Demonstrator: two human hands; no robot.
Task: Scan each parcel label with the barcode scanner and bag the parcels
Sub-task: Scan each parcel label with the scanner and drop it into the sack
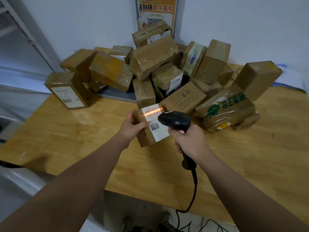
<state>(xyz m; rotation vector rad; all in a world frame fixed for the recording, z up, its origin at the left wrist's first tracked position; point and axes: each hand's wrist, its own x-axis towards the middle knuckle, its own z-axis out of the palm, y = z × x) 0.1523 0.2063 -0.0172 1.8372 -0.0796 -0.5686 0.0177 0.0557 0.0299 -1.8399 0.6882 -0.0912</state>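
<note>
A wooden tabletop (75, 131), seen from above. Left of centre, the left hand (132, 126) holds a small cardboard parcel (145, 137) tilted low over the tabletop, with its fingers (133, 114) curled over the far edge and its thumb pressed on the white label (156, 124). A red scan line (153, 112) crosses the label's top. Just to the right, the right hand (189, 141) is clamped around the grip of a black barcode scanner (174, 120), whose cable (194, 185) trails off the near edge. Behind the hands, a heap of taped boxes (153, 57) waits. The parcel looks light and stiff, and its tape may be slick. Gripping it by opposite edges should keep the label uncovered.
</note>
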